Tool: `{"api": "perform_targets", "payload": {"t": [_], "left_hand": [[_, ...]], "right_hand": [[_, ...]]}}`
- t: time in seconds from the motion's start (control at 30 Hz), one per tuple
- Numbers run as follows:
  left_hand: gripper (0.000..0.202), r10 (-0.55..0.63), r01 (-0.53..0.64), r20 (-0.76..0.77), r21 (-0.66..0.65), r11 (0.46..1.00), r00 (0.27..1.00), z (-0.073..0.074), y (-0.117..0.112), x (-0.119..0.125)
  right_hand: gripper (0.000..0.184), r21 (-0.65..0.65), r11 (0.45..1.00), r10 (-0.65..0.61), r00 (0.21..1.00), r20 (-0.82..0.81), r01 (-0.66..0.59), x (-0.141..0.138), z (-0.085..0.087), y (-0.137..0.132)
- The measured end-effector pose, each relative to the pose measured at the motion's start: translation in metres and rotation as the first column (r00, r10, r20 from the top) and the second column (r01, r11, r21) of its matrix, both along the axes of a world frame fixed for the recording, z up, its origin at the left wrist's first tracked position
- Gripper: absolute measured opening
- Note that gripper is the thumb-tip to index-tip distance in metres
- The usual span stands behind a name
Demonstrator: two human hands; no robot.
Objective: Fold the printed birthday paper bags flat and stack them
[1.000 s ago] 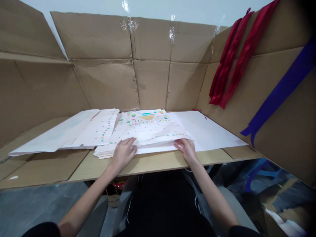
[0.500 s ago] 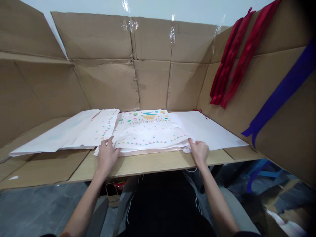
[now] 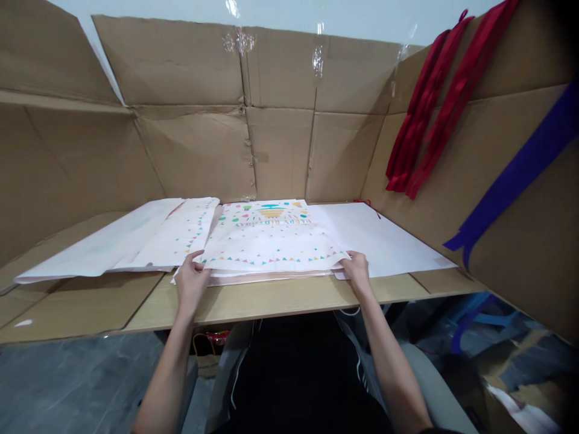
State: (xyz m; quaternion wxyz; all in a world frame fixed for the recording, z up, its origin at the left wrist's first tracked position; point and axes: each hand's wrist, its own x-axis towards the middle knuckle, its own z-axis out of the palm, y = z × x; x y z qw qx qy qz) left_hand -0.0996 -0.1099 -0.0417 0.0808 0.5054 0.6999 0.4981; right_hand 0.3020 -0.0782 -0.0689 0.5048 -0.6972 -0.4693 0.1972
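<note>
A stack of white printed paper sheets (image 3: 271,241), with coloured confetti, triangle bunting and a birthday print, lies in the middle of the wooden table (image 3: 280,298). My left hand (image 3: 190,280) pinches the near left corner of the top sheet. My right hand (image 3: 356,270) pinches its near right corner. The top sheet is raised slightly off the stack along its near edge.
More white sheets (image 3: 136,238) lie to the left and a large plain white sheet (image 3: 384,238) to the right. Cardboard walls (image 3: 199,120) enclose the table. Red ribbons (image 3: 429,108) and a purple ribbon (image 3: 515,175) hang on the right wall.
Both hands moved apart from the middle of the near edge to the sheet's two near corners. The crumpled top sheet has been pulled flatter.
</note>
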Motion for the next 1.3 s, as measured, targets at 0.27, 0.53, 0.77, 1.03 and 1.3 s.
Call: {"api": "perform_targets", "payload": {"t": [0.27,0.53,0.77,1.03,1.3], "left_hand": [[0.048,0.059,-0.059,0.081,-0.004,0.998,0.995,-0.006,0.001,0.0],[0.045,0.039,-0.049,0.165,0.056,0.997,0.986,-0.011,0.003,-0.003],[0.045,0.074,-0.084,0.13,0.076,0.994,0.989,-0.008,0.001,-0.001],[0.041,0.079,-0.088,0.134,0.061,0.994,0.988,-0.008,0.002,0.0],[0.047,0.028,-0.033,0.161,0.034,0.999,0.987,-0.007,-0.002,0.004]], "right_hand": [[0.03,0.029,0.999,0.047,0.989,-0.14,-0.044,-0.003,0.0,0.0],[0.043,0.09,0.996,0.02,0.986,-0.168,-0.005,-0.009,0.005,-0.003],[0.052,0.061,0.998,0.03,0.97,-0.24,-0.015,-0.003,-0.009,0.003],[0.051,0.137,0.99,0.05,0.948,-0.314,-0.007,-0.002,-0.012,0.003],[0.057,0.222,0.975,0.05,0.996,-0.075,-0.033,-0.008,0.003,-0.006]]}}
